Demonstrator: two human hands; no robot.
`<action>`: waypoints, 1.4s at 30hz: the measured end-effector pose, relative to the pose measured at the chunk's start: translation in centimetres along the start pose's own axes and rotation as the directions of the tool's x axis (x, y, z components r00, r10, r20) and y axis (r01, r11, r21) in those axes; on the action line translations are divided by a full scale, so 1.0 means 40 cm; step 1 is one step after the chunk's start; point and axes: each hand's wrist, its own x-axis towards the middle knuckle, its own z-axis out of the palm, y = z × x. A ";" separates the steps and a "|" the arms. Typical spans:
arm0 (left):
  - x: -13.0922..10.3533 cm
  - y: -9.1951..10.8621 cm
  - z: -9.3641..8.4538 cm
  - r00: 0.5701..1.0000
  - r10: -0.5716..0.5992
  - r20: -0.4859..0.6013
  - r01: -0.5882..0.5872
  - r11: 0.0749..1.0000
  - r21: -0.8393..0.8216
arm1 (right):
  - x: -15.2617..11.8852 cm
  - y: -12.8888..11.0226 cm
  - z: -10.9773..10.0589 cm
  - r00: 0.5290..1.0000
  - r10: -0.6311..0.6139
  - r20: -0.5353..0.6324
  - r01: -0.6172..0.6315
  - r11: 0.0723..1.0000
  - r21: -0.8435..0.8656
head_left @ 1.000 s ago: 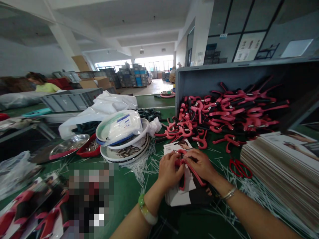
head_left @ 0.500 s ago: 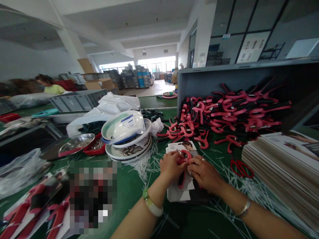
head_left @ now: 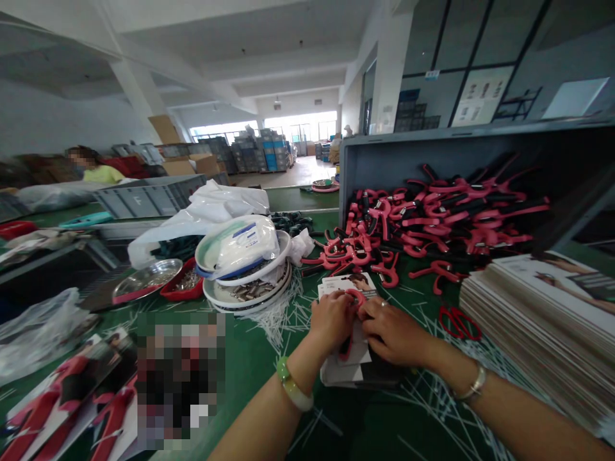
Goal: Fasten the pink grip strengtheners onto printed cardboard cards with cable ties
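My left hand is closed on a pink-and-black clamp lying over a small pile of printed cards. From the right, my right hand bends its fingers against the same clamp; its fingertips meet those of my left hand, and what they pinch is hidden. The clamp's pink lower end shows below my left hand. White ties are scattered on the green table around the cards.
A grey crate on its side spills pink clamps. Card stack and red scissors lie right. Stacked bowls, a steel dish and carded clamps lie left. A person is far left.
Both hands stay at the clamp. My right hand has shifted slightly left and its fingers are bent closer to my left hand. The view has turned slightly.
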 end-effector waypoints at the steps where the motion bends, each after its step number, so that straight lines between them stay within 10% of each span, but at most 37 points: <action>1: -0.009 -0.015 0.004 0.998 0.004 -0.067 -0.009 0.996 -0.084 | -0.006 -0.003 -0.005 1.000 -0.012 0.010 0.012 1.000 0.005; 5: -0.077 -0.081 0.022 0.883 -0.318 -0.345 0.150 0.888 -0.435 | -0.030 -0.020 -0.003 1.000 0.020 -0.007 -0.020 0.999 -0.025; 8: -0.135 -0.111 0.038 0.880 -0.443 -0.171 0.236 0.721 -0.652 | -0.029 -0.038 0.014 0.995 0.056 -0.081 -0.060 0.997 -0.048; 11: -0.163 -0.115 0.052 0.934 -0.350 -0.076 0.209 0.704 -0.679 | -0.012 -0.056 0.030 0.985 0.077 -0.155 -0.077 0.997 0.008; 21: -0.123 -0.094 0.036 0.971 0.055 -0.233 -0.106 0.971 -0.215 | 0.040 -0.075 0.086 0.887 0.378 -0.266 -0.260 0.884 0.389; 42: -0.128 -0.087 0.026 0.965 0.154 -0.212 -0.132 0.985 0.114 | 0.025 -0.075 0.089 0.896 0.350 -0.274 -0.213 0.879 0.426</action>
